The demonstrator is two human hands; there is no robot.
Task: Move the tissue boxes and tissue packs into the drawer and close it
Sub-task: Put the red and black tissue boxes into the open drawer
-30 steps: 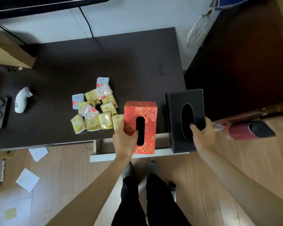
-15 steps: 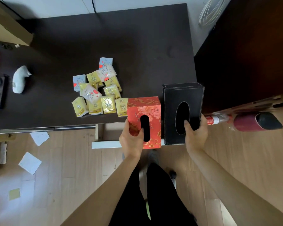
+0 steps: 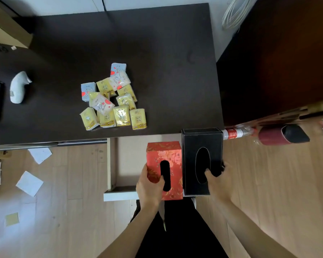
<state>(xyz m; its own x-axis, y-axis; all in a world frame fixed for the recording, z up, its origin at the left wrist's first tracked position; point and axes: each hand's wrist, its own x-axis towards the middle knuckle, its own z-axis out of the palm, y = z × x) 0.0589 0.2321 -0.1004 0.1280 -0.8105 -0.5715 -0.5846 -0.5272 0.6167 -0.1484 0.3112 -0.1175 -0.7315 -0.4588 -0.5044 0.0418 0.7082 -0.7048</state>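
Left hand (image 3: 150,185) gripping red floral cardboard tissue box (image 3: 164,164), right hand (image 3: 217,180) black leather-look tissue box (image 3: 201,159), lower centre; could snag on open pale wooden drawer (image 3: 111,164) rim.

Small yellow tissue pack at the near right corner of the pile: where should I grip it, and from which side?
Judging by its pose, come straight down on the small yellow tissue pack and pinch its two long side edges. It lies flat on the dark desk, right edge free, left edge close beside a neighbouring yellow pack.

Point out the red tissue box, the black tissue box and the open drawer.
red tissue box (image 3: 164,153): head view, top face above the slot.
black tissue box (image 3: 201,140): head view, top face.
drawer (image 3: 131,161): head view, bare floor.
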